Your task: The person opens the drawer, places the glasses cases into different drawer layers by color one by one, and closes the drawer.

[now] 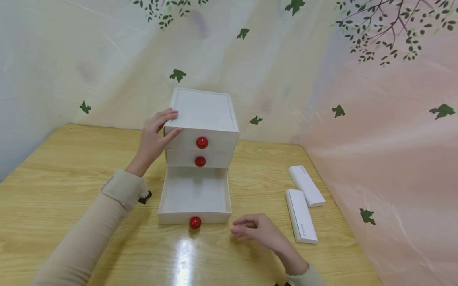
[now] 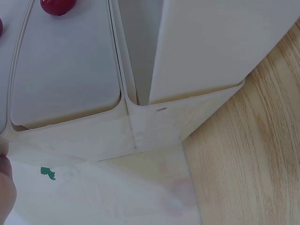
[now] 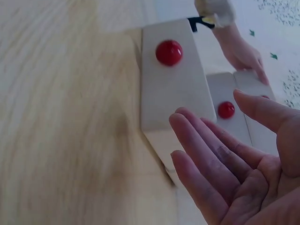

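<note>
A white drawer cabinet (image 1: pixel 202 109) with three drawers and round red knobs stands on the wooden table. Its bottom drawer (image 1: pixel 195 217) is pulled out, and the inside looks bare. My left hand (image 1: pixel 152 137) rests on the cabinet's upper left edge, fingers over the top and thumb at the front edge. In the left wrist view only a bit of that hand (image 2: pixel 5 187) shows beside the cabinet's side wall. To the right of the drawer's front corner, my right hand (image 1: pixel 259 232) hovers over the table, holding nothing, its fingers loosely bent and palm visible in the right wrist view.
Two slim white boxes lie on the table at the right: a front box (image 1: pixel 301 216) with printing and a rear box (image 1: pixel 307 186) touching or close to it. A printed curtain (image 1: pixel 272 75) hangs behind and along the right table edge.
</note>
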The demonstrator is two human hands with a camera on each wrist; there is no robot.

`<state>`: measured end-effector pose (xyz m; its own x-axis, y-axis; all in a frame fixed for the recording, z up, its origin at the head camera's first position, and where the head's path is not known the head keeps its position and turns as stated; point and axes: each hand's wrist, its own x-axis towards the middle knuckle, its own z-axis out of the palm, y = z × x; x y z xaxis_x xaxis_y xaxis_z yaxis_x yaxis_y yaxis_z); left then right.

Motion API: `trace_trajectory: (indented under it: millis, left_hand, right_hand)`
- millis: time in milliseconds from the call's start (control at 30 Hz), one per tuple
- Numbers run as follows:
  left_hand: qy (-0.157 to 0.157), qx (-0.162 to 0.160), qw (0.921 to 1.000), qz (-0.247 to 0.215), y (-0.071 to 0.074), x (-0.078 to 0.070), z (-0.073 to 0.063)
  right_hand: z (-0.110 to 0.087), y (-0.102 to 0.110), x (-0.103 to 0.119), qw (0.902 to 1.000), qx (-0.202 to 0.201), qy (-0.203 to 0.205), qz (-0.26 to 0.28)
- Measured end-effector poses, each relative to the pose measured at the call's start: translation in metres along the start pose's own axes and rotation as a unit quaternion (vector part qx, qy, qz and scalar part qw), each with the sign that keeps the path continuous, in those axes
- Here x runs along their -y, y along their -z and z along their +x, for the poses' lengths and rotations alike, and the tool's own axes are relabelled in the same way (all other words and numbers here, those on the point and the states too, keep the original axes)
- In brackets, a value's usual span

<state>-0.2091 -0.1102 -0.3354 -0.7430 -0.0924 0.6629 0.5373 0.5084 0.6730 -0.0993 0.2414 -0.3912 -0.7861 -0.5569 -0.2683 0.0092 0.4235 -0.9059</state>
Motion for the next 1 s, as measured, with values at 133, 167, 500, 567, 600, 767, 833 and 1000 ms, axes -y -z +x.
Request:
trace_trajectory:
  millis: [133, 167, 500, 567, 600, 767, 833, 1000]
  left_hand:
    - [-0.003, -0.003, 1.0000, 0.000, 0.000, 0.000, 0.000]
    - [-0.004, -0.003, 1.0000, 0.000, 0.000, 0.001, 0.000]
    - [0.004, -0.003, 1.0000, -0.007, 0.002, 0.000, -0.001]
    - [0.005, -0.004, 0.9999, -0.008, 0.002, 0.000, -0.001]
    - [0.003, -0.004, 1.0000, -0.007, 0.002, 0.000, -0.001]
    - [0.003, -0.003, 1.0000, -0.005, 0.002, 0.000, -0.001]
    - [0.003, -0.002, 1.0000, -0.009, 0.001, -0.002, -0.001]
    - [0.002, -0.002, 0.9999, -0.013, 0.001, -0.002, 0.000]
  right_hand:
    - [-0.006, 0.017, -0.004, 0.9981, -0.044, 0.010, -0.042]
    - [-0.007, 0.021, -0.004, 0.9963, -0.060, 0.010, -0.061]
    - [-0.023, 0.048, -0.011, 0.8777, -0.284, -0.060, -0.381]
    - [-0.025, 0.053, -0.014, 0.8609, -0.297, -0.077, -0.406]
    - [-0.026, 0.055, -0.016, 0.8546, -0.302, -0.082, -0.414]
    - [-0.030, 0.067, -0.026, 0.8335, -0.322, -0.102, -0.437]
    - [-0.032, 0.071, -0.031, 0.8284, -0.322, -0.107, -0.445]
    - [-0.035, 0.080, -0.041, 0.8247, -0.296, -0.146, -0.460]
